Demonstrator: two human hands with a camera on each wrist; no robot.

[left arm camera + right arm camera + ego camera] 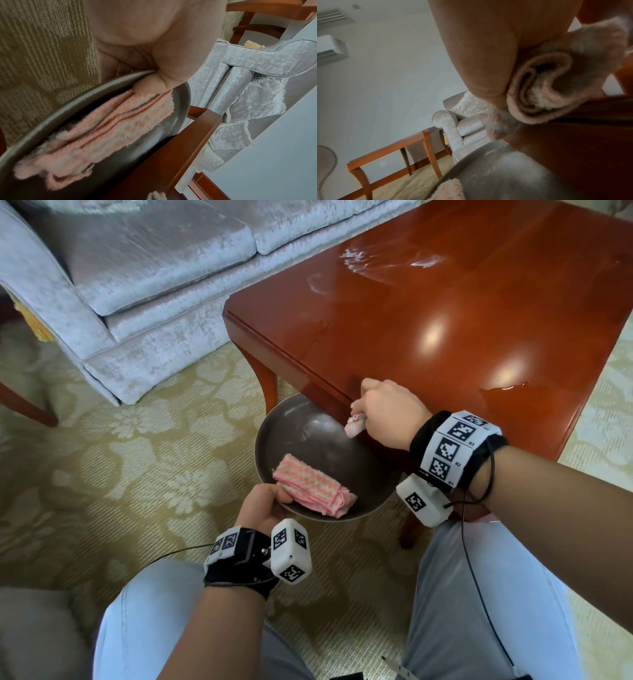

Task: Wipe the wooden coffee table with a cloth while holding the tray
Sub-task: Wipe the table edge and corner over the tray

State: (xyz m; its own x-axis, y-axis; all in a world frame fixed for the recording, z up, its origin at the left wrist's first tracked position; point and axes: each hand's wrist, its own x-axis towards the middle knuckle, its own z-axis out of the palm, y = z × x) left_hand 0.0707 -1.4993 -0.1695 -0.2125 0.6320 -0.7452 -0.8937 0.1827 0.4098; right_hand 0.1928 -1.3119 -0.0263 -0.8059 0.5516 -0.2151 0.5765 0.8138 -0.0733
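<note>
A glossy red-brown wooden coffee table (445, 313) fills the upper right; white dust smears (356, 256) lie on its far part. My right hand (387, 409) grips a bunched pink cloth (354, 426) at the table's near edge, just above the tray; in the right wrist view the rolled cloth (556, 86) shows below my palm. My left hand (263, 508) holds the round grey tray (308, 422) by its near rim, below the table edge, thumb pressing a folded pink-and-white striped cloth (311, 489) that lies in it. White powder (505, 169) dusts the tray's bottom.
A pale grey velvet sofa (137, 268) stands at the left behind the table. Patterned yellow carpet (120, 457) covers the floor. The table's curved legs (267, 381) stand beside the tray. My knees (479, 594) are at the bottom. A liquid patch (507, 388) glistens near the table's right edge.
</note>
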